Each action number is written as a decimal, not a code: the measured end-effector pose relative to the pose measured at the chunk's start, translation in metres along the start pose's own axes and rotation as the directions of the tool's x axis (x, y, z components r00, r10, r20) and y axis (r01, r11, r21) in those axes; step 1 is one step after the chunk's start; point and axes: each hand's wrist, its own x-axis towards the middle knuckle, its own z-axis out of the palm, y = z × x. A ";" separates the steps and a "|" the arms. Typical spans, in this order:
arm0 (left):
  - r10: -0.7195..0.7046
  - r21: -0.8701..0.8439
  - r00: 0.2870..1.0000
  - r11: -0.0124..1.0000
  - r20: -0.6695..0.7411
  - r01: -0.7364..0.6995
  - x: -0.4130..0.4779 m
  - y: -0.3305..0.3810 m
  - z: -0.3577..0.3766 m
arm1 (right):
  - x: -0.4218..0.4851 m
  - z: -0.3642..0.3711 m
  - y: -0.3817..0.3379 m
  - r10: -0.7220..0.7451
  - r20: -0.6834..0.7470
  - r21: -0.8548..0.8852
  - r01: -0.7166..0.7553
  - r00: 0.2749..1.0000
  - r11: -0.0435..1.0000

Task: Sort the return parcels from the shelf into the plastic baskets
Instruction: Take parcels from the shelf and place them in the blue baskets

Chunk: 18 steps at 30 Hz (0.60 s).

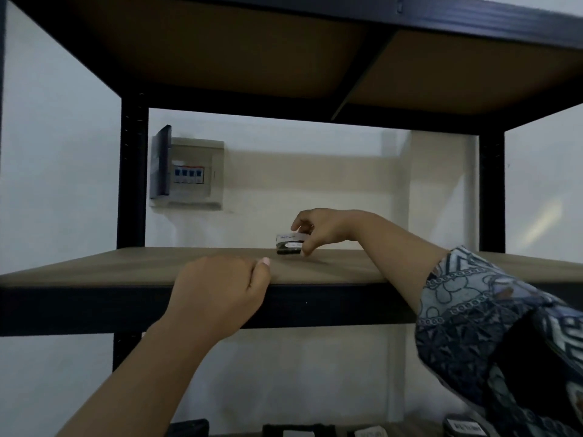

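Return parcel (288,244): small, dark, white-labelled, on the shelf (126,266) towards the back, pinched between thumb and fingertips of the right grip (318,230). Left grip (217,291) clasped on the shelf's front edge, thumb on top. Best lifted straight up before drawing back, keeping the pinch firm and the label facing out. Label print too blurred to read; baskets out of view; dark items (462,427) below cut off.
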 end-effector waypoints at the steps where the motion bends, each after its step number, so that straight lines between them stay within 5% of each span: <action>1: -0.001 0.004 1.000 1.000 -0.021 0.001 -0.001 0.001 0.000 | -0.007 -0.001 0.000 -0.009 -0.021 0.008 0.009 1.000 1.000; 10: 0.030 -0.100 0.991 0.994 -0.131 -0.043 -0.006 0.024 0.003 | -0.121 -0.018 0.024 -0.133 -0.294 0.062 0.158 0.947 0.986; 18: 0.150 -0.073 0.984 0.985 -0.094 -0.157 -0.035 0.140 0.013 | -0.248 -0.030 0.099 -0.059 -0.404 0.156 0.133 0.913 0.979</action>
